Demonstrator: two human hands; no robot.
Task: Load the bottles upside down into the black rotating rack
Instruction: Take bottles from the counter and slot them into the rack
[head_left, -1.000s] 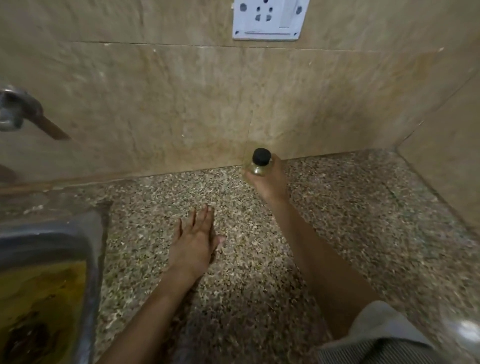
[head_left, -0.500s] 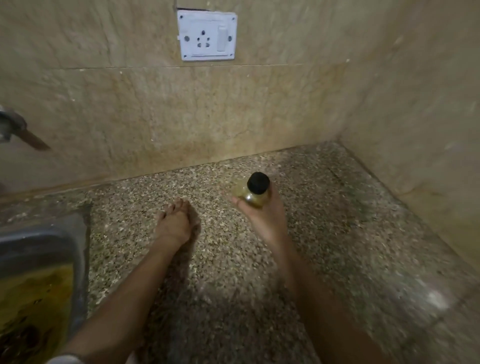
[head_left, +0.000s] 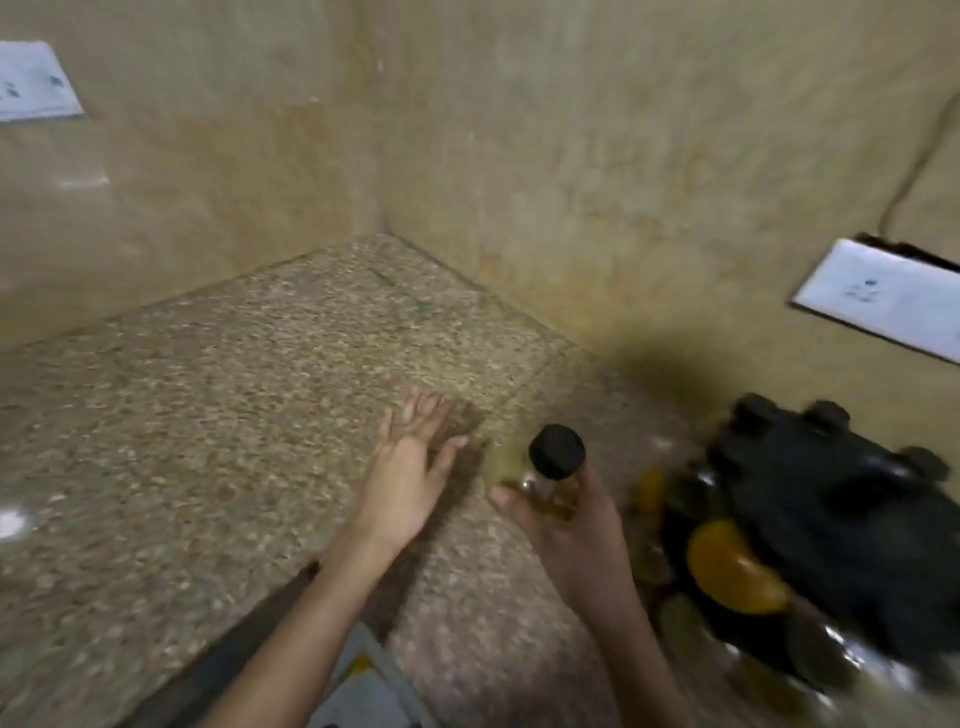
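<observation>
- The right hand (head_left: 571, 525) grips a small clear bottle (head_left: 551, 486) of yellowish liquid, with thumb and fingers curled round its body.
- The bottle stands upright in that grip, its black cap (head_left: 557, 451) on top and clear of the fingers. It is held over the right part of the bench (head_left: 234, 415), not in the rack.
- The black rotating rack (head_left: 810, 499) sits at the right edge of the bench, close to the right wall and just beside the right hand. It is badly blurred. Round black knobs show along its top and glassy bottle shapes round its lower part, but I cannot tell how they sit in it.
- An orange rounded shape (head_left: 732, 571) shows low on the near side of the rack; what it is cannot be made out.
- The left hand (head_left: 410, 467) is palm down with its fingers straight and spread, holding nothing. It is over the middle of the bench, left of the bottle and apart from it. Its shadow falls right beside it, so I cannot tell whether it touches the bench.
- The bench is speckled stone and runs into a far corner where two beige walls meet.
- One white socket plate (head_left: 31, 83) is on the left wall, another (head_left: 883, 301) on the right wall above the rack, with a dark cable (head_left: 914, 161) rising from it.
</observation>
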